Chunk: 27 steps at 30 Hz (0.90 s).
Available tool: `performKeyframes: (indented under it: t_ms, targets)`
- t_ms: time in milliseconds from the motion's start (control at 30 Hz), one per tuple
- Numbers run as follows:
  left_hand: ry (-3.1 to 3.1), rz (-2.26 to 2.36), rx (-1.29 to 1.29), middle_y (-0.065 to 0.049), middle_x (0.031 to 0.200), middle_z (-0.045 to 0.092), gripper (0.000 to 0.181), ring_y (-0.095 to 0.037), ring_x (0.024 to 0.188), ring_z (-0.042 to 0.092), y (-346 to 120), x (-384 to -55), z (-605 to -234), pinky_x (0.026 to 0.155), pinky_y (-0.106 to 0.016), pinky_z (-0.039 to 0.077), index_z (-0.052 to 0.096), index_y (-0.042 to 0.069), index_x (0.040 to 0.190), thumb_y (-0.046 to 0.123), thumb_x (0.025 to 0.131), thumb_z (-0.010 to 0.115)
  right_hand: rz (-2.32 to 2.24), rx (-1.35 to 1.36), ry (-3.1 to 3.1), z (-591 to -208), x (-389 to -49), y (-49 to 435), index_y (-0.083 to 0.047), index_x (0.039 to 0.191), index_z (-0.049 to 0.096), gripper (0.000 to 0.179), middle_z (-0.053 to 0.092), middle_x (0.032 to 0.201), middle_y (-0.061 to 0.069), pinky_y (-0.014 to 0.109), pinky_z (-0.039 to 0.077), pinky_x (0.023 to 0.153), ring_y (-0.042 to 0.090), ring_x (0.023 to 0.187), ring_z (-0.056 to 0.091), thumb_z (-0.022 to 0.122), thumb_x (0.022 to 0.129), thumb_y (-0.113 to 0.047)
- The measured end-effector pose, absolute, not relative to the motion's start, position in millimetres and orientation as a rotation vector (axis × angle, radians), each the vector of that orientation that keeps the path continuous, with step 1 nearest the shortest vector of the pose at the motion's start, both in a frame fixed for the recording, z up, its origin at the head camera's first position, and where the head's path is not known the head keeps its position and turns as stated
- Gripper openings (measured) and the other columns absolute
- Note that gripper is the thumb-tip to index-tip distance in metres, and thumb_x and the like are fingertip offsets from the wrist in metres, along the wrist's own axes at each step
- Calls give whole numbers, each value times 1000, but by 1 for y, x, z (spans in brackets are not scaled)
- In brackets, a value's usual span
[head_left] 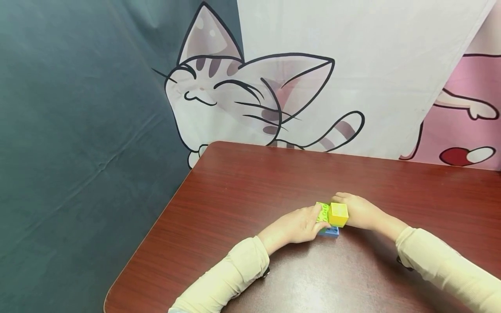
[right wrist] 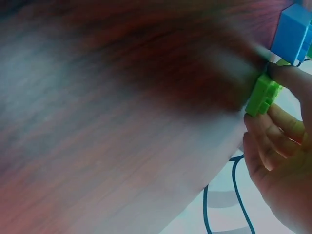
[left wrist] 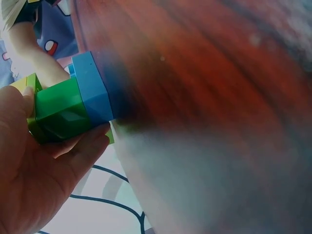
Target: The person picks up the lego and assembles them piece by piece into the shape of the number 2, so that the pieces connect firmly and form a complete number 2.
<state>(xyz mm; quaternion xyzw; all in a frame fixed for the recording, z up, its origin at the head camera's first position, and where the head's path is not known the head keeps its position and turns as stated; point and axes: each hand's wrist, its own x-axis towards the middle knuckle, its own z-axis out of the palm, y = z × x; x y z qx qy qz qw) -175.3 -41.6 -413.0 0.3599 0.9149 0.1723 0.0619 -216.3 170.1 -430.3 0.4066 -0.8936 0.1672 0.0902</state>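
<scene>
My left hand (head_left: pixel 301 224) grips a stack of toy building blocks from its left side. In the left wrist view the stack has a blue block (left wrist: pixel 92 90) at the tabletop, a green block (left wrist: pixel 63 109) over it, then a lime piece. A yellow block (head_left: pixel 338 214) sits on top, beside the studs of the lime piece (head_left: pixel 323 213). On the far right side of the stack is my right hand (head_left: pixel 360 211). Its thumb and fingers pinch a small lime block (right wrist: pixel 263 95) close to the table, near the blue block; the head view hides this piece.
The reddish-brown wooden table (head_left: pixel 235 187) extends around both hands, with a rounded corner at its far left. Behind it hangs a curtain (head_left: pixel 289 26) printed with a cartoon cat. Light sleeves (head_left: pixel 235 269) cover both forearms.
</scene>
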Motion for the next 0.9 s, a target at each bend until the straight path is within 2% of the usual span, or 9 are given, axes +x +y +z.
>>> performKeyframes:
  t_ms: [233,467,900]
  targets:
    - [2772,510,1097,7,84,48,35,-5,73,51,-41,-175,-413,66,-17,42,41,10,112,41,96,45,398,1142,-2685,-426,-216,177,-12,97,64,32,54,84,-6,34,48,60,11,68,53,76,69,-23]
    - [2763,508,1074,7,79,46,33,-7,69,49,-41,-175,-413,62,-17,39,40,11,104,42,96,45,596,1123,-2769,-417,-215,187,-11,104,61,35,59,94,-3,29,52,64,9,75,61,77,73,-17]
    - [2732,539,1053,4,73,43,31,-8,64,46,-41,-176,-410,57,-17,37,38,12,95,42,95,47,682,1063,-2707,-398,-211,208,-12,103,60,35,55,85,-6,26,52,61,8,72,53,78,73,-15]
